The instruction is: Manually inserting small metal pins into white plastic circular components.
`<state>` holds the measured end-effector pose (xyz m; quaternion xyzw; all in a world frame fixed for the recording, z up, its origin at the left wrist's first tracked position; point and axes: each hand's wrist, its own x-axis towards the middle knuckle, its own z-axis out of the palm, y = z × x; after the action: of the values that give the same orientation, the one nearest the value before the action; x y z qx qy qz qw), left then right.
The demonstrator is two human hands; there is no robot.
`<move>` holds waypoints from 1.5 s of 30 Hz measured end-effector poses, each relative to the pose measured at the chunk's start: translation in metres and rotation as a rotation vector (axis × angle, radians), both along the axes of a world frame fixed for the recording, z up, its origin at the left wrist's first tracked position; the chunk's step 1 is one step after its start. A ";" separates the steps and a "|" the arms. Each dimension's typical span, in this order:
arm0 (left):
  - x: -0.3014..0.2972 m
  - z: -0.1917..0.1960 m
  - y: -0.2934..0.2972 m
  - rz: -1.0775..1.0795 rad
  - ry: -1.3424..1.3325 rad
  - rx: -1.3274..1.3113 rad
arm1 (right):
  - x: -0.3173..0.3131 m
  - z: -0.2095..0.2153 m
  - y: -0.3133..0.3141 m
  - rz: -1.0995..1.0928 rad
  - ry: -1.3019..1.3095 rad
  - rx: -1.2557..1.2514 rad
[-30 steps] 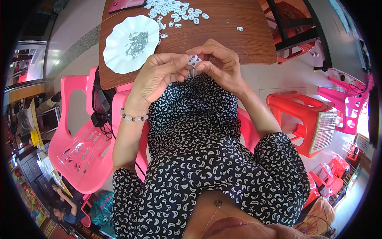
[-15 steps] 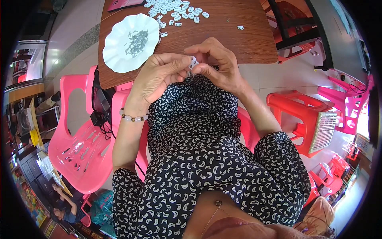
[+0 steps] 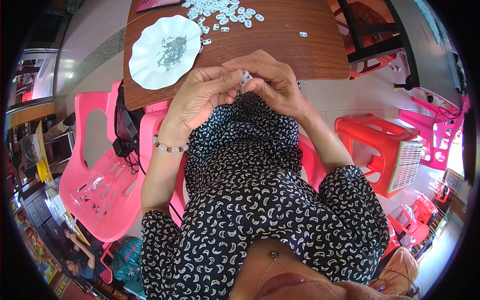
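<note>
Both of my hands meet over the near edge of a brown wooden table (image 3: 300, 50). My left hand (image 3: 205, 95) and my right hand (image 3: 272, 82) pinch one small white plastic piece (image 3: 245, 78) between their fingertips. A white scalloped plate (image 3: 150, 65) with a heap of small grey metal pins (image 3: 171, 50) lies on the table to the left of my left hand. A pile of several more white plastic pieces (image 3: 220, 10) lies at the table's far edge, with one stray piece (image 3: 302, 34) to the right.
A pink plastic chair (image 3: 100, 180) stands at my left with black cables (image 3: 125, 140) hanging over it. A red plastic stool (image 3: 385, 150) and more pink and red chairs (image 3: 430, 135) stand at my right. A person (image 3: 85, 260) sits on the floor at lower left.
My fingers have shifted slightly on the white piece, which stays between both hands. Nothing else has moved.
</note>
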<state>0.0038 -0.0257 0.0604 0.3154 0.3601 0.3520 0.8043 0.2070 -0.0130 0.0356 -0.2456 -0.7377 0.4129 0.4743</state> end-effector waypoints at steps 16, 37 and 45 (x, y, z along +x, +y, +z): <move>0.006 0.005 -0.012 0.088 -0.057 -0.036 | -0.006 0.004 -0.006 -0.072 0.034 0.079; 0.018 -0.003 -0.017 0.214 -0.067 -0.035 | -0.006 -0.010 0.002 -0.029 0.082 -0.005; 0.019 -0.006 -0.014 0.255 0.062 0.129 | 0.001 -0.017 0.011 0.074 0.086 -0.031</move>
<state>0.0230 -0.0400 0.0547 0.3290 0.3986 0.4638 0.7196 0.2084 -0.0018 0.0185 -0.2076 -0.7186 0.4518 0.4862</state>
